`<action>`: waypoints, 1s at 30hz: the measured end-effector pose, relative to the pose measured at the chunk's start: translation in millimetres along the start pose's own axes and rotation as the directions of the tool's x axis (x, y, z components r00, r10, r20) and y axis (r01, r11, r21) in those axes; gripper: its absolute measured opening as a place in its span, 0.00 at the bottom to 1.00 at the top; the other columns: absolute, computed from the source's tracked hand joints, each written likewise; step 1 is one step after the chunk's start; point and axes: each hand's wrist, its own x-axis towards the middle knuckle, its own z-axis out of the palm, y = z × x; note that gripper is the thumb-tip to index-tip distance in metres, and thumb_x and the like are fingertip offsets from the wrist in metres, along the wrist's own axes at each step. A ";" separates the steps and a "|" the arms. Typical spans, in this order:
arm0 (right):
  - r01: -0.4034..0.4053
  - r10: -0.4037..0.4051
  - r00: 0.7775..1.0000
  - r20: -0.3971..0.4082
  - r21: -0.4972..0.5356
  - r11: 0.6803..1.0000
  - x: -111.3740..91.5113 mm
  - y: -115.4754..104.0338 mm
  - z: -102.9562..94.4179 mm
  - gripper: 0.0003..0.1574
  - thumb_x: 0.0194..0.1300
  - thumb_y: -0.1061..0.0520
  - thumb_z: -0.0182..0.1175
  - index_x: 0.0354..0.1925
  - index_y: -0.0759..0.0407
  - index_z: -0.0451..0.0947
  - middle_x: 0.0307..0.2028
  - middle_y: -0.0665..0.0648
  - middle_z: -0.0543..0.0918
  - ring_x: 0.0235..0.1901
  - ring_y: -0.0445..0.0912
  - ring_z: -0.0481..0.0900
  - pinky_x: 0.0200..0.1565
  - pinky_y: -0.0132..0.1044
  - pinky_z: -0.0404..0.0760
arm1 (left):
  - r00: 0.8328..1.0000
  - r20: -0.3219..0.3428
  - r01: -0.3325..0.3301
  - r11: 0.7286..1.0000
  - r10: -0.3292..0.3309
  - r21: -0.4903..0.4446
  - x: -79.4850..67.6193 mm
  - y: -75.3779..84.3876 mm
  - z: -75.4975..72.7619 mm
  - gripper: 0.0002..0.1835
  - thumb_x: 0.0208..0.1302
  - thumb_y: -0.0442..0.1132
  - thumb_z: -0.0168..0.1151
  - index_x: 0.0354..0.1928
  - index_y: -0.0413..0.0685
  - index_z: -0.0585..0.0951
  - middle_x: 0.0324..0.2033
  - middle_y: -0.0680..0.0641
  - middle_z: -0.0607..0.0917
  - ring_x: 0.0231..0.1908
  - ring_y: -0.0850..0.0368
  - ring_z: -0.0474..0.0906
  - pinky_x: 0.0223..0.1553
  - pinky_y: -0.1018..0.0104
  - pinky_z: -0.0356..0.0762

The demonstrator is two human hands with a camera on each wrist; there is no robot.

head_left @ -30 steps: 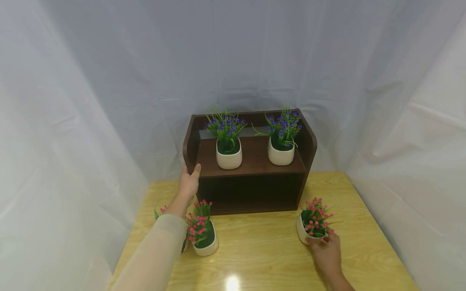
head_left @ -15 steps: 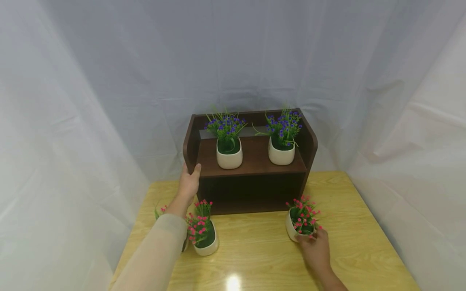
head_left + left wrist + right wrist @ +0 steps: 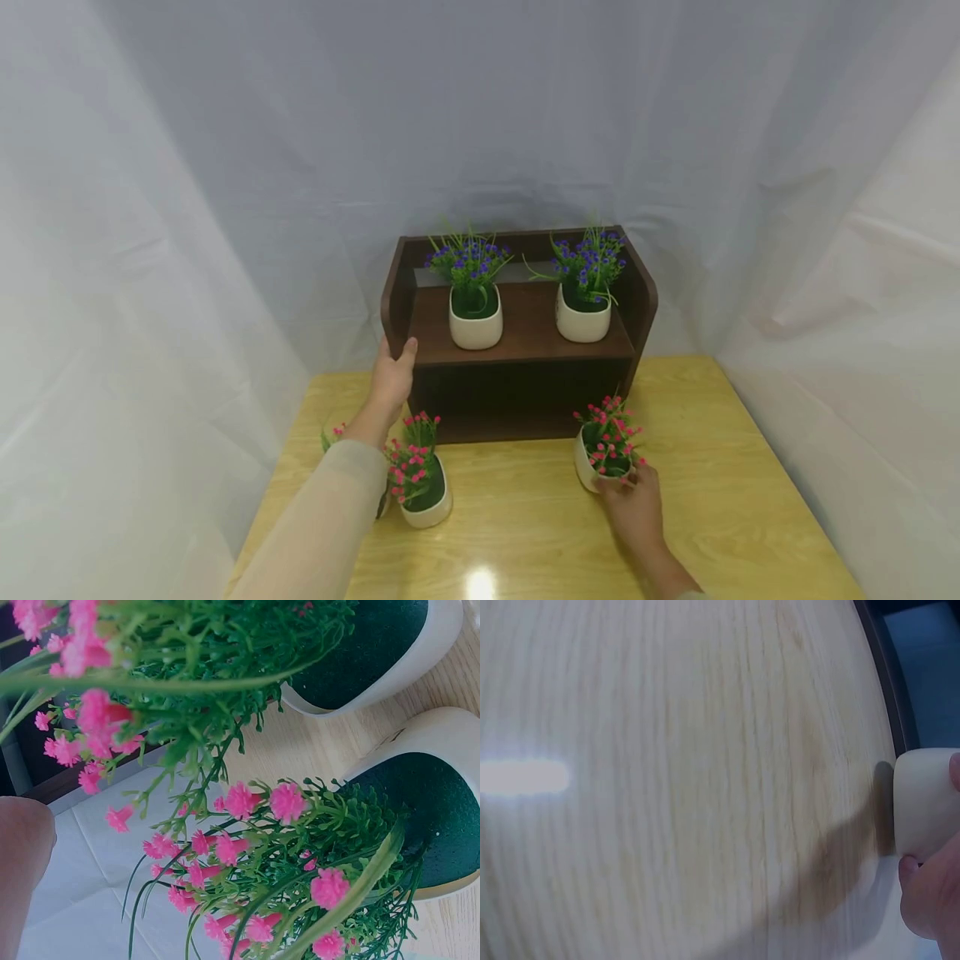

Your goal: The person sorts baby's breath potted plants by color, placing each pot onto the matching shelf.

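My left hand [image 3: 390, 383] grips the left side panel of a dark brown two-tier shelf [image 3: 525, 333], thumb at the front edge. My right hand [image 3: 636, 508] holds the rim of a white flowerpot [image 3: 588, 468] with pink artificial flowers, in front of the shelf's right end. In the right wrist view, fingers touch this white pot [image 3: 926, 802], close to the shelf's dark edge. Whether its base is off the table, I cannot tell. Two purple-flowered pots, a left one [image 3: 476, 327] and a right one [image 3: 583, 323], stand on the upper board.
Near my left forearm stands another pink-flowered pot [image 3: 427, 510], with a second pink-flowered pot partly hidden behind the sleeve [image 3: 322, 517]. Both appear close up in the left wrist view, with pink flowers [image 3: 240, 801]. White sheeting [image 3: 480, 125] surrounds the wooden table [image 3: 525, 533].
My right hand has moved left with the pink-flowered pot, from the table's right part to the front of the shelf's lower opening. My left hand keeps its grip on the shelf.
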 end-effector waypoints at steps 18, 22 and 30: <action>0.051 -0.051 0.998 0.024 -0.002 0.999 19.1 -12.0 21.4 0.52 0.69 0.56 0.74 0.79 0.72 0.59 0.73 0.72 0.65 0.72 0.72 0.72 0.72 0.63 0.80 | 1.000 0.000 0.000 1.000 0.000 0.020 -1.3 -0.3 -0.1 0.35 0.86 0.54 0.52 0.85 0.52 0.57 0.84 0.39 0.63 0.86 0.39 0.54 0.88 0.41 0.52; 0.065 -0.065 0.998 0.012 -0.022 0.998 22.6 -13.8 25.2 0.51 0.67 0.57 0.75 0.78 0.72 0.62 0.72 0.72 0.67 0.70 0.71 0.74 0.70 0.63 0.81 | 1.000 -0.004 -0.003 1.000 0.004 0.023 -1.3 -0.5 -0.1 0.34 0.86 0.54 0.52 0.85 0.53 0.57 0.84 0.39 0.63 0.86 0.39 0.54 0.88 0.41 0.52; 0.098 -0.097 0.995 0.031 -0.052 0.994 28.5 -19.4 29.9 0.51 0.68 0.57 0.76 0.78 0.72 0.61 0.72 0.72 0.66 0.72 0.73 0.71 0.74 0.65 0.77 | 1.000 -0.005 -0.011 1.000 0.011 0.017 -0.8 -0.9 0.0 0.34 0.86 0.53 0.53 0.85 0.53 0.58 0.84 0.39 0.64 0.86 0.39 0.54 0.88 0.40 0.52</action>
